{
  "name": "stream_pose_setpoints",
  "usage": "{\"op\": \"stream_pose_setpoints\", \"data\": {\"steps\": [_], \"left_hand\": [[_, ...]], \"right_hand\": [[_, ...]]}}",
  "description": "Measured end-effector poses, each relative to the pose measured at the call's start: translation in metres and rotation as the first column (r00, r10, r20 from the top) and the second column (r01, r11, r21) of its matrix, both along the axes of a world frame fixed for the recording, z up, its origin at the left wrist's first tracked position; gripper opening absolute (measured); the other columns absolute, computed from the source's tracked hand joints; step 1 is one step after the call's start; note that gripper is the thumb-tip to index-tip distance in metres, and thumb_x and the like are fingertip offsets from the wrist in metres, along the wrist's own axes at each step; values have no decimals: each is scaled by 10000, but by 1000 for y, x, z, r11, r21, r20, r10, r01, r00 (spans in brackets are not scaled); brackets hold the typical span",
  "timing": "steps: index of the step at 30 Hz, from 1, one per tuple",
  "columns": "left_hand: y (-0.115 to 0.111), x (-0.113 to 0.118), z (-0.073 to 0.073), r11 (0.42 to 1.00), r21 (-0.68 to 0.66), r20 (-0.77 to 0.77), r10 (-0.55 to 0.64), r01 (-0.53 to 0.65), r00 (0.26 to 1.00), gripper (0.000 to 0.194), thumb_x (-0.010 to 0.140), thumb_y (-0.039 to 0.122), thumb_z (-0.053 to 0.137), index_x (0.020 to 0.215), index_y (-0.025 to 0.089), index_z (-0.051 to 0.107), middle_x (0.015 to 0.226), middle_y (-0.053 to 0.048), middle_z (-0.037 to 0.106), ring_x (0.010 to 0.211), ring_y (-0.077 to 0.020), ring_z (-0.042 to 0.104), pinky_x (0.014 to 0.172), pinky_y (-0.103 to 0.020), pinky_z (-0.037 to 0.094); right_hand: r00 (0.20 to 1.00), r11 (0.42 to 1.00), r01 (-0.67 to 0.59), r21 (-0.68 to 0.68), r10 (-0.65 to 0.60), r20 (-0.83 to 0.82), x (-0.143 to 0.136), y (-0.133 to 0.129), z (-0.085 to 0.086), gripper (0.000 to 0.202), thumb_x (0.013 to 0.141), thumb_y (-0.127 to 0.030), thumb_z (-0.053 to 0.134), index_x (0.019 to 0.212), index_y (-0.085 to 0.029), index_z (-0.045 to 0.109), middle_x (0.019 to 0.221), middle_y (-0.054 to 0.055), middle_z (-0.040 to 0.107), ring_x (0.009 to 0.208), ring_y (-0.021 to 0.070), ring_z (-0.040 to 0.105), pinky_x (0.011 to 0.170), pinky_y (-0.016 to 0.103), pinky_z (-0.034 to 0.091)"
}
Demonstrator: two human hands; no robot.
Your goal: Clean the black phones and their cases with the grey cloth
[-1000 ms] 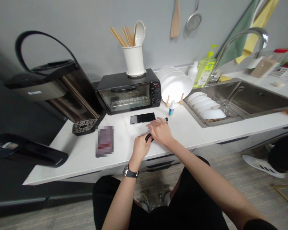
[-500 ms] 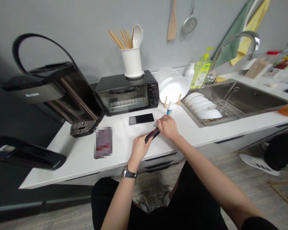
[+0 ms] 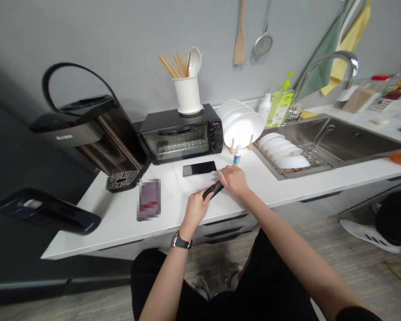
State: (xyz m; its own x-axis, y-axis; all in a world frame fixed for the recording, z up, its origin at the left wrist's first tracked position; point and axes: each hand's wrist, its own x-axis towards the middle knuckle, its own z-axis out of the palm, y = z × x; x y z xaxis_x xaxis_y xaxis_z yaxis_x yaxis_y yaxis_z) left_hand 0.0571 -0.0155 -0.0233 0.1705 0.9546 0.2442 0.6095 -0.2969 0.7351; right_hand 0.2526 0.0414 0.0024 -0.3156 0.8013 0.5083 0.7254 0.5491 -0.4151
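Note:
A slim black object with red markings is held between both hands over the front of the countertop; its kind is unclear. My left hand is closed round its near end. The fingers of my right hand are bent over its far end, with a small whitish piece, perhaps tissue, showing beside them. Just behind the hands lies a dark phone, screen up. A small white spray bottle with a blue label stands past my right knuckles.
A toaster oven carries a white utensil pot. To the left are a water dispenser, a dark bottle-like appliance and a blurred purple item. Racked plates and a sink are on the right. Another person's shoe shows.
The camera view has shifted slightly, so the counter items appear a little lower and further right. Both hands keep their hold on the black object, with hardly any movement.

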Motion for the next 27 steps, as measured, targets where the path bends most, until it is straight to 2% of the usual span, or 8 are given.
{"op": "stream_pose_setpoints", "data": {"steps": [5, 9, 12, 15, 18, 20, 24, 27], "left_hand": [[-4, 11, 13, 981, 131, 401, 81, -145, 913, 201, 928, 334, 710, 996, 164, 793, 987, -73, 828, 901, -214, 774, 856, -292, 595], [-4, 18, 28, 977, 168, 513, 30, -135, 858, 259, 910, 363, 727, 1034, 147, 795, 1077, -98, 820, 1012, -226, 766, 956, -321, 591], [-2, 17, 38, 976, 166, 480, 47, -143, 876, 302, 926, 381, 702, 1086, 142, 793, 1112, -107, 817, 1023, -235, 766, 947, -326, 595], [-2, 17, 53, 959, 253, 315, 44, -129, 948, 258, 936, 364, 694, 1044, 159, 807, 1022, -91, 827, 917, -219, 768, 863, -295, 590], [0, 23, 66, 945, 322, 117, 25, -61, 993, 172, 942, 286, 662, 939, 184, 800, 924, -78, 816, 823, -200, 747, 819, -282, 568], [3, 30, 65, 948, 318, 61, 13, -32, 998, 113, 899, 206, 663, 856, 183, 766, 902, -81, 803, 826, -209, 737, 811, -286, 559], [14, 38, 41, 974, 226, 118, -49, 21, 992, 105, 860, 113, 616, 811, 174, 685, 840, -66, 769, 774, -198, 708, 734, -271, 539], [20, 39, 20, 989, 135, 143, -73, 54, 987, 185, 886, 89, 555, 740, 175, 629, 723, -61, 716, 710, -199, 682, 690, -279, 520]], "right_hand": [[961, 985, 153, -79, -167, -221, 9, 5, -14, 811, 1065, -686, 91, 590, -217, 550, 541, 30, 522, 529, 171, 461, 579, 315, 352], [890, 970, 171, -171, -227, -395, -14, -10, -17, 951, 1014, -732, -52, 656, -190, 642, 508, 22, 539, 495, 182, 511, 528, 309, 406], [754, 973, 129, -190, -221, -618, -22, -22, 7, 955, 1037, -715, 5, 890, -157, 766, 670, 73, 700, 641, 220, 668, 638, 323, 525], [640, 988, 106, -111, -153, -753, -23, -34, 42, 837, 1062, -698, 148, 1044, -176, 802, 840, 103, 774, 813, 251, 727, 777, 362, 565], [798, 995, 45, 87, 17, -603, -25, -43, 67, 769, 1090, -629, 160, 1103, -207, 802, 1008, 106, 786, 954, 253, 717, 891, 391, 553], [897, 982, -37, 187, 115, -427, -27, -44, 73, 727, 1108, -566, 174, 1065, -206, 804, 1049, 107, 779, 1012, 248, 697, 936, 388, 534], [981, 980, 23, 200, 17, -195, -29, -43, 66, 688, 1131, -434, 195, 876, -178, 780, 859, 100, 753, 869, 222, 675, 830, 349, 512], [999, 965, 30, 261, -20, -40, -33, -47, 63, 599, 1130, -370, 268, 864, -164, 763, 848, 99, 750, 896, 233, 663, 970, 387, 479]]}}
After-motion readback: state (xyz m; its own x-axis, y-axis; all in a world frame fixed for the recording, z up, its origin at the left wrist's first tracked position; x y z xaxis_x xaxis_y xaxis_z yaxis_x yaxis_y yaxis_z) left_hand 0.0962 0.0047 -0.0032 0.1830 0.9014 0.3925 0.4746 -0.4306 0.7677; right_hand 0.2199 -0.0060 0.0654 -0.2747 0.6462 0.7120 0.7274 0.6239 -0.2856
